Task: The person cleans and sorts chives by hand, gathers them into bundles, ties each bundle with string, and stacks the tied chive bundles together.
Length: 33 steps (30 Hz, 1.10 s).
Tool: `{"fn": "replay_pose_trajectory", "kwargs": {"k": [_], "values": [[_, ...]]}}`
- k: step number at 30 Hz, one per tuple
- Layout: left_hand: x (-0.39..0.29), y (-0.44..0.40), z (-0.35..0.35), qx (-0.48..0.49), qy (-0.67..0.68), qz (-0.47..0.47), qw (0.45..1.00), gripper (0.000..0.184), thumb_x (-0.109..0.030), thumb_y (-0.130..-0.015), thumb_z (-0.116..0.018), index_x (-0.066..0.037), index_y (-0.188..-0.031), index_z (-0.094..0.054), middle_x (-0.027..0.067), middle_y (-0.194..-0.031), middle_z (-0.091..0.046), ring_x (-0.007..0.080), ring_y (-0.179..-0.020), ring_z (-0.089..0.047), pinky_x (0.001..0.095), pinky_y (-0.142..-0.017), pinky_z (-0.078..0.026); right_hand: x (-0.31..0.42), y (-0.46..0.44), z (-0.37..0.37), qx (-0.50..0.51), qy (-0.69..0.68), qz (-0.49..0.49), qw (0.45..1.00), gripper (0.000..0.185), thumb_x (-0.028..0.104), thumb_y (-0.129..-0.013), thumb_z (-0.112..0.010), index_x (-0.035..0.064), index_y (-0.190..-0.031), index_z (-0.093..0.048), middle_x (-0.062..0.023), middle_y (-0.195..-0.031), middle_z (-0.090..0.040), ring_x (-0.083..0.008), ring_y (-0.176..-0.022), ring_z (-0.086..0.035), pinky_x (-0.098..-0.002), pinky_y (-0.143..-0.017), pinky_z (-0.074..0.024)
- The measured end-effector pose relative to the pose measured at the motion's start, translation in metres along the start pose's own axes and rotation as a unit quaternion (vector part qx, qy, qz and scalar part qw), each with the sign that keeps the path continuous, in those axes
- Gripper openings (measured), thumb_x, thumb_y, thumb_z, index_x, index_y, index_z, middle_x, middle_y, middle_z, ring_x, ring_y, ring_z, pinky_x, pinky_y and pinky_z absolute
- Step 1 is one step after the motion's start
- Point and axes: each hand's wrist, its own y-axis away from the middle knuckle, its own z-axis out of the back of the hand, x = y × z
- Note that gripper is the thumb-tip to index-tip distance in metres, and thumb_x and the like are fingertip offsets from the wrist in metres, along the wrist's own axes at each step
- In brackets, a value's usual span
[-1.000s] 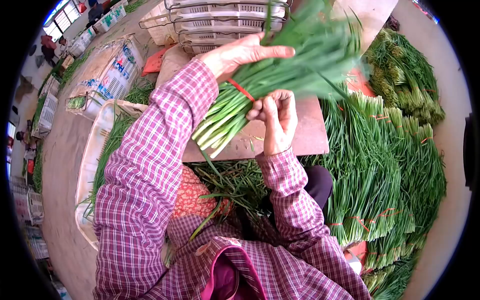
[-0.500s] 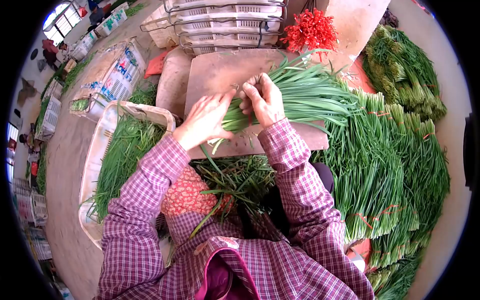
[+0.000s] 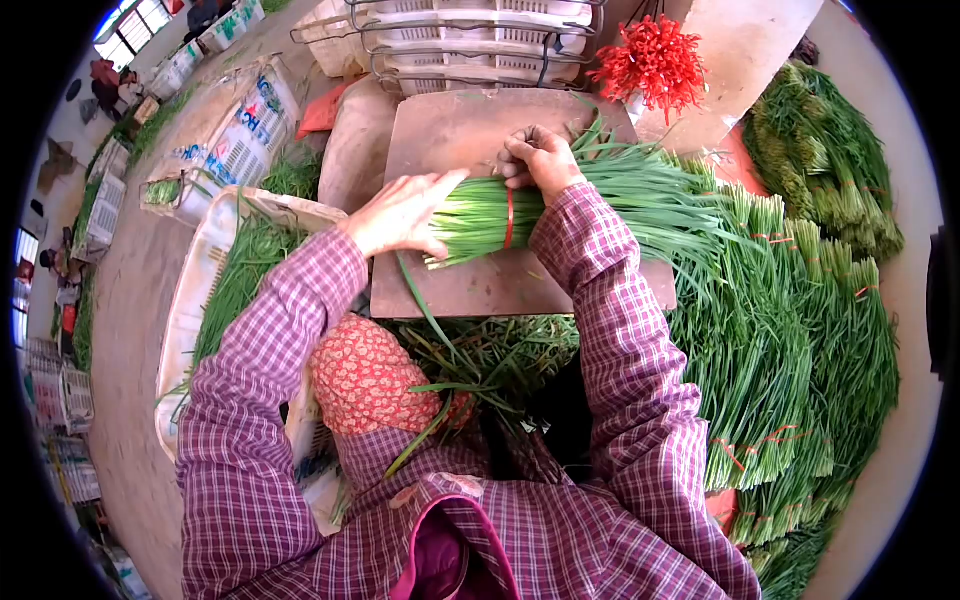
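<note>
A bundle of green garlic chives [image 3: 475,215] lies across the brown board [image 3: 440,290], its cut ends to the left and its leaves to the right. Around its stems runs a red tie [image 3: 509,220]. My left hand [image 3: 398,214] is cupped about the cut ends, fingers on the far side and thumb on the near side. At the far edge of the bundle, just beside the upper end of the tie, my right hand [image 3: 543,160] has its fingers curled and pinched together; whatever is between them is hidden.
Tied chive bundles [image 3: 760,340] are piled to the right, more [image 3: 835,170] behind. Red ties [image 3: 655,65] hang at the back, near stacked white crates [image 3: 480,45]. A crate of loose leaves [image 3: 235,280] stands on the left. Other people are far off at upper left.
My right hand has shifted away from the middle of the bundle toward its far edge, so the red tie now shows. My left hand has moved slightly left, around the cut ends.
</note>
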Motion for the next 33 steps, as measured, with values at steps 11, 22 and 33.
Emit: {"fn": "replay_pose_trajectory", "kwargs": {"k": [11,22,33], "values": [[-0.011,0.014,-0.024,-0.053,-0.162,-0.012,0.985,0.101,-0.025,-0.063,-0.083,0.002,-0.143,-0.026,0.0192,-0.121,-0.049,0.0356,-0.118,-0.048,0.046,-0.109,-0.033,-0.006,0.019,-0.003,-0.016,0.009,0.007,1.0,0.01,0.012,-0.094,-0.058,0.004,-0.096,-0.051,-0.0057,-0.079,-0.064,-0.014,-0.06,-0.062,-0.0271,-0.05,-0.0538],[-0.064,-0.032,-0.026,-0.017,-0.139,0.073,0.987,0.108,-0.047,-0.049,-0.088,0.009,-0.128,-0.04,0.0223,-0.127,-0.046,0.0365,-0.124,-0.043,0.0474,-0.109,-0.03,-0.012,0.015,-0.001,-0.035,-0.026,0.028,0.999,0.011,0.011,-0.093,-0.058,0.0032,-0.095,-0.051,-0.0066,-0.078,-0.064,-0.0132,-0.058,-0.062,-0.0251,-0.048,-0.0518],[-0.057,-0.043,-0.053,-0.167,-0.16,0.069,0.97,0.077,-0.038,-0.049,-0.087,-0.002,-0.107,-0.053,0.0136,-0.105,-0.056,0.0278,-0.101,-0.054,0.0376,-0.09,-0.043,-0.01,0.013,0.003,-0.026,-0.1,0.023,0.994,0.009,0.011,-0.093,-0.059,0.0048,-0.093,-0.052,-0.0046,-0.078,-0.063,-0.0128,-0.059,-0.06,-0.0246,-0.05,-0.0507]]}}
